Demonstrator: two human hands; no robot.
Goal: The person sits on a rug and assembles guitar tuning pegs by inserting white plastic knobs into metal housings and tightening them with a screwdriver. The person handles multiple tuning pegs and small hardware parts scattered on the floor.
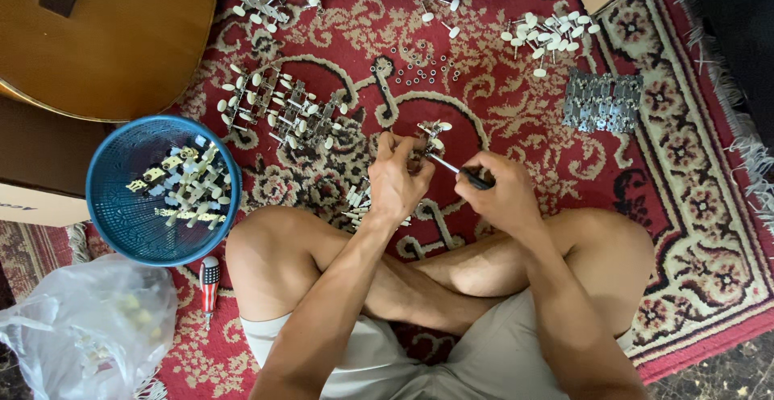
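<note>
Seated person working on a guitar tuner assembly over a patterned red rug.

The rug (pixel 685 231) carries a brown guitar body (pixel 105 37) at its far left corner; a cardboard box (pixel 36 170) lies at the left edge. A clear plastic bag (pixel 85 327) sits at the near left corner. A blue basket (pixel 121 206) holds cream-knobbed tuner strips. Left hand (pixel 397 178) fingers pinch the tuner assembly (pixel 431 135) at rug centre; right hand (pixel 500 190) is clamped around a screwdriver (pixel 461 172).
</note>
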